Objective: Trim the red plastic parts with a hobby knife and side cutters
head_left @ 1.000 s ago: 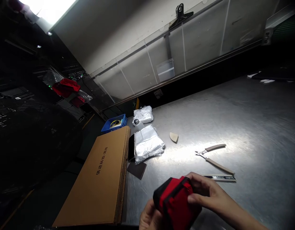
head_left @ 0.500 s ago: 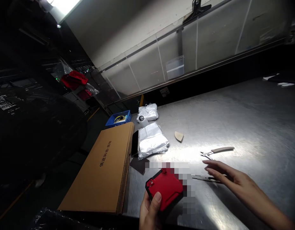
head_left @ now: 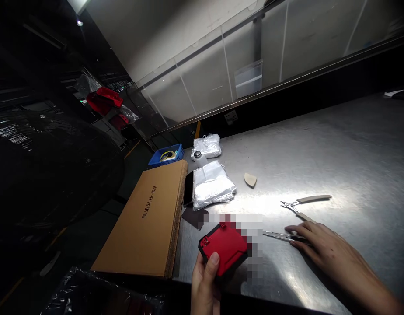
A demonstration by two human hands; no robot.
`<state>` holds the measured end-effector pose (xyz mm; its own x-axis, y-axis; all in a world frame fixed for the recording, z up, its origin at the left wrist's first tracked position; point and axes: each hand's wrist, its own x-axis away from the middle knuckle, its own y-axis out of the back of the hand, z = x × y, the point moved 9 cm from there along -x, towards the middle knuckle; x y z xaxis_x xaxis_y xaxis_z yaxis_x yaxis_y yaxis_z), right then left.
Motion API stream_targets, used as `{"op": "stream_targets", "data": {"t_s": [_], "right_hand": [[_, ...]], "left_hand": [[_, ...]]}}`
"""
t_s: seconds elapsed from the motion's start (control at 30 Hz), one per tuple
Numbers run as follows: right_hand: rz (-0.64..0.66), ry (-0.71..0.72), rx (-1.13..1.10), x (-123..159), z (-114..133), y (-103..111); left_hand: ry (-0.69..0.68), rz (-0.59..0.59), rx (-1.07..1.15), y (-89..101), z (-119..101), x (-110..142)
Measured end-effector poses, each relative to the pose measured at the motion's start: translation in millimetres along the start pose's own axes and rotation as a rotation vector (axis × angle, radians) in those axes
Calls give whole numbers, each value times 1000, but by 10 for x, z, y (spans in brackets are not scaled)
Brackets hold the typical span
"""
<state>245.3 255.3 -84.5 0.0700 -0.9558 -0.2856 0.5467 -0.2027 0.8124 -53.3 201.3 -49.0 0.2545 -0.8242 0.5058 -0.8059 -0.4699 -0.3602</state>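
Note:
My left hand (head_left: 205, 275) is closed on a red plastic part with black edges (head_left: 226, 249), the thumb pressed on its red face. Pixel blocks cover the part's right edge. On the metal table, my right hand (head_left: 323, 245) has its fingers closed about the handle of a slim silver utility knife (head_left: 279, 235), whose tip points left. Just beyond that hand are nippers (head_left: 308, 199) with beige handles, jaws to the left. One of their handles runs down toward the back of the hand.
Cardboard sheets (head_left: 146, 218) are stacked at the left. Near them are clear plastic bags (head_left: 211, 183), a black phone (head_left: 189, 188), a dark flat piece (head_left: 194, 217), a white bottle (head_left: 199, 159) and a blue bin (head_left: 152, 161). A beige wedge (head_left: 250, 180) lies mid-table.
My right hand has come down onto the utility knife and its fingers have closed on it. My left hand still holds the red part. The view has shifted slightly.

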Motion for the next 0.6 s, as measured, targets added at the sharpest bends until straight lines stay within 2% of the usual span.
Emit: {"op": "stream_targets", "data": {"t_s": [0.2, 0.37, 0.6], "right_hand": [[30, -29, -1, 42, 131, 16], [34, -26, 9, 14, 236, 62], [-72, -42, 63, -271, -8, 348]], "left_hand": [[-16, 31, 0, -58, -30, 19], [-37, 12, -39, -72, -78, 46], [-98, 17, -73, -83, -150, 73]]}}
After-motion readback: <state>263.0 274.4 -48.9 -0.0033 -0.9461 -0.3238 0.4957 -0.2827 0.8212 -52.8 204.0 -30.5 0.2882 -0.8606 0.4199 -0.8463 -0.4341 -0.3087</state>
